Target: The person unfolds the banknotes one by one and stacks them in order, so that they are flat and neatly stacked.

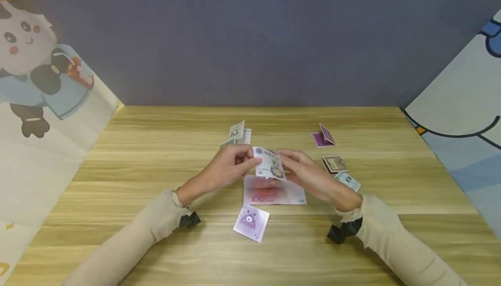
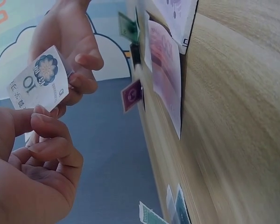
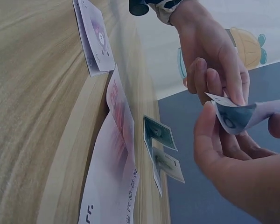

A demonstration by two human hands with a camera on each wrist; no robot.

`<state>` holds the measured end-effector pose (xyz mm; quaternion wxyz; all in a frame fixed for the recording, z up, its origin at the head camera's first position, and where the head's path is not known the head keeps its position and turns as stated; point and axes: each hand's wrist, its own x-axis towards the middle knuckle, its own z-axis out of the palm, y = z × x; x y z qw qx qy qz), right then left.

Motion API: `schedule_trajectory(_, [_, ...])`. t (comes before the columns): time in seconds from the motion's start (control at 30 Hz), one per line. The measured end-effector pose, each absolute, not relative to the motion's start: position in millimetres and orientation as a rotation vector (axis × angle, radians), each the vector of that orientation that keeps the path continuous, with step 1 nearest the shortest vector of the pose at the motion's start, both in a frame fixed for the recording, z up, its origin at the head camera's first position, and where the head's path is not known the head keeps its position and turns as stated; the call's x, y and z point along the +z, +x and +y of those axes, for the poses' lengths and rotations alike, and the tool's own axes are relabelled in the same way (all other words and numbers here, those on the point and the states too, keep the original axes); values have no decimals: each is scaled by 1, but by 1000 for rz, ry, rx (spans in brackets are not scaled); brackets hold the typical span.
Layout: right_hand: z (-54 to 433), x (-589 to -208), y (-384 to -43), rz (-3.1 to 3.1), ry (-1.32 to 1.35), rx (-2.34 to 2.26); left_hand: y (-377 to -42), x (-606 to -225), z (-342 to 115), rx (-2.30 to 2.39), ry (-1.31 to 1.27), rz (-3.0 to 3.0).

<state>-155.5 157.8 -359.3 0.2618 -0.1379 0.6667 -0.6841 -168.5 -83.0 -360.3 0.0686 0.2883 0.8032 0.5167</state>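
Observation:
A small paper banknote marked 10 [image 1: 268, 163] is held up in front of me, above the table. My left hand [image 1: 228, 166] pinches its left edge between thumb and fingers. At the opposite edge my right hand [image 1: 307, 173] grips it, thumb and fingers on either side. The note bends between the hands, and its blue-green face [image 3: 240, 116] shows in the right wrist view. Directly below lies a larger pink sheet marked 100 [image 1: 262, 198], partly overlapped by the hands. Nearer to me lies a folded purple paper with a one-eyed monster [image 1: 251, 223], touching the pink sheet's lower edge.
Folded pale and green notes [image 1: 236, 132] stand behind my left hand. A folded purple note [image 1: 322, 138] stands at the back right, with a brown folded note [image 1: 335, 164] and a pale blue-green note [image 1: 347, 181] nearer. A grey wall [image 1: 258, 38] borders the wooden table [image 1: 156, 138].

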Motion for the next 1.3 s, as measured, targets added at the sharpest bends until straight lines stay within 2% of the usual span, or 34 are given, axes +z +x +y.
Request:
schedule_trajectory(0.9, [188,-369,-151,1934,-465,-1921,-161,-363,-95,1544,831,2443])
schedule_trajectory(1.3, [208,-377,-148,1985,-407,-1916,-156,-367,-99,1533,782,2440])
